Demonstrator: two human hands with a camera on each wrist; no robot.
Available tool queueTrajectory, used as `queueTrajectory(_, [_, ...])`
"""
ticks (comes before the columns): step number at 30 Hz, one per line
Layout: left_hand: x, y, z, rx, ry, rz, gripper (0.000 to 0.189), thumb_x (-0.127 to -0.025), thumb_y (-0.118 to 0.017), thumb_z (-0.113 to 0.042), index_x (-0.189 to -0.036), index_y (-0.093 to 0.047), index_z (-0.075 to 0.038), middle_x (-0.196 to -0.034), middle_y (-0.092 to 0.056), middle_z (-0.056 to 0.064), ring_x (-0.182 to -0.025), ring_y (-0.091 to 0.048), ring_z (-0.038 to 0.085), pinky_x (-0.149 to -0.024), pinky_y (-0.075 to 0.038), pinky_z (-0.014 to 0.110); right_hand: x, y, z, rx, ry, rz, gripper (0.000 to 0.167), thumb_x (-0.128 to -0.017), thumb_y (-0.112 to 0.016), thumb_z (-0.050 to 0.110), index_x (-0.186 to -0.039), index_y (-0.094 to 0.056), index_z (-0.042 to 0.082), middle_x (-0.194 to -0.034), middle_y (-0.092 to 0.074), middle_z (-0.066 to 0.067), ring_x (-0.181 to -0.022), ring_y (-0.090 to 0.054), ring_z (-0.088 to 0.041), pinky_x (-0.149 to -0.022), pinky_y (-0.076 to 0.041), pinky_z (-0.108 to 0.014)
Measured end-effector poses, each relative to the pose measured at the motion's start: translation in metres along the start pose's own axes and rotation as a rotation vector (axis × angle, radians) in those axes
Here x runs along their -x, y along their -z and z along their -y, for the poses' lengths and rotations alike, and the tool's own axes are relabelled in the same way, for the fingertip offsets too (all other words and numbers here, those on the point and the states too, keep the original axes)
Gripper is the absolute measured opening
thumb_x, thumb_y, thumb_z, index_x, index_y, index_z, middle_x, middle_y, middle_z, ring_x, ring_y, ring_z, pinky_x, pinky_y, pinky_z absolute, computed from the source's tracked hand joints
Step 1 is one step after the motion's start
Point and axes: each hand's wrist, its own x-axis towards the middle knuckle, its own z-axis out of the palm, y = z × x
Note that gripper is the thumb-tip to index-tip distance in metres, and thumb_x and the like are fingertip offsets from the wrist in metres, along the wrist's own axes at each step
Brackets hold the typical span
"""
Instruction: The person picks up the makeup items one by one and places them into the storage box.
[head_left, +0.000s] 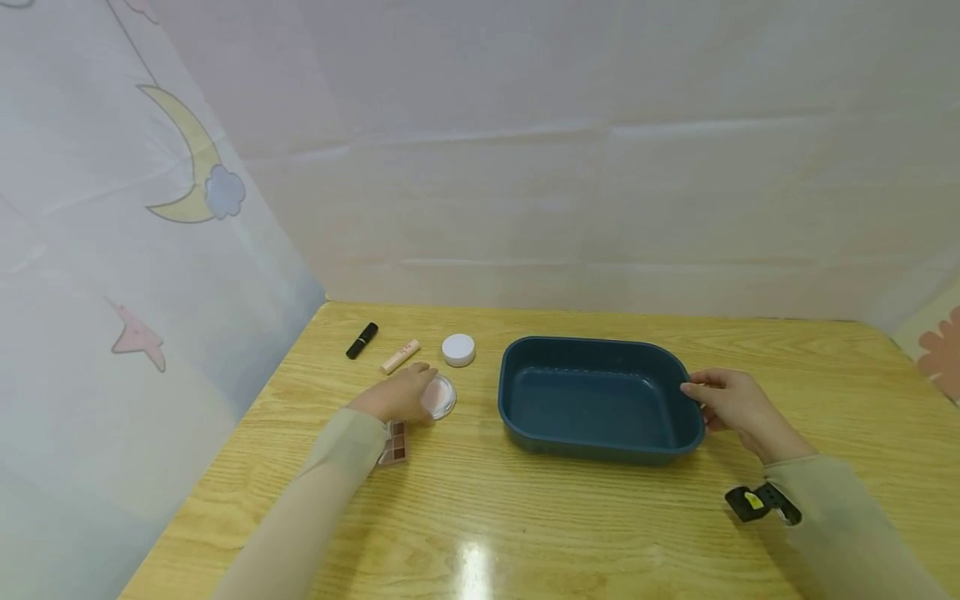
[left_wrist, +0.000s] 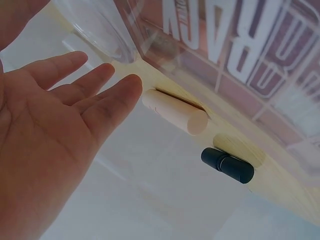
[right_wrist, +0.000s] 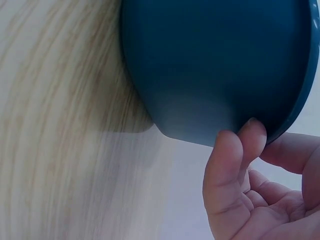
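My left hand point(head_left: 397, 397) reaches over a round clear-lidded compact point(head_left: 442, 397) with pinkish contents. In the left wrist view its fingers point(left_wrist: 107, 107) are extended, with the compact's edge point(left_wrist: 100, 27) just beyond them; whether they touch it I cannot tell. Partly hidden under that wrist is an eyeshadow palette point(head_left: 395, 446), whose lettered clear lid point(left_wrist: 235, 60) looms large in the left wrist view. My right hand point(head_left: 738, 408) pinches the right rim of a dark blue rectangular basin point(head_left: 600, 408), thumb inside and fingers outside, as the right wrist view point(right_wrist: 250, 195) confirms.
Behind the left hand lie a black lipstick tube point(head_left: 362, 341) and a pale pink tube point(head_left: 401, 357). A white round jar point(head_left: 458, 350) stands between them and the basin. The wooden table point(head_left: 555, 525) ends at a hanging curtain point(head_left: 585, 208) behind and at left.
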Motion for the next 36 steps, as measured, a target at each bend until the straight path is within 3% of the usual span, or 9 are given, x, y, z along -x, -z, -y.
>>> queueTrajectory(26, [0.0014, -0.0025, -0.0017, -0.033, -0.019, -0.008, 0.081, -0.082, -0.079, -0.013, -0.148, -0.034, 0.004, -0.151, -0.032, 0.024, -0.135, -0.036, 0.039, -0.106, -0.035, 0.051, 0.0015, 0.0003, 0.0002, 0.012, 0.005, -0.005, 0.053, -0.104, -0.046, 0.020, -0.135, -0.035, -0.021, -0.081, -0.058, -0.002, -0.064, -0.056, -0.014, -0.060, -0.053, -0.031])
queueTrajectory(36, [-0.0004, -0.0043, -0.0043, -0.030, 0.003, 0.016, 0.084, -0.083, -0.078, -0.013, -0.150, -0.030, 0.002, -0.153, -0.026, 0.025, -0.139, -0.028, 0.043, -0.108, -0.031, 0.055, 0.0008, 0.0000, -0.0010, 0.017, 0.006, -0.004, 0.053, -0.104, -0.046, 0.021, -0.135, -0.035, -0.021, -0.081, -0.058, -0.002, -0.063, -0.055, -0.014, -0.061, -0.053, -0.031])
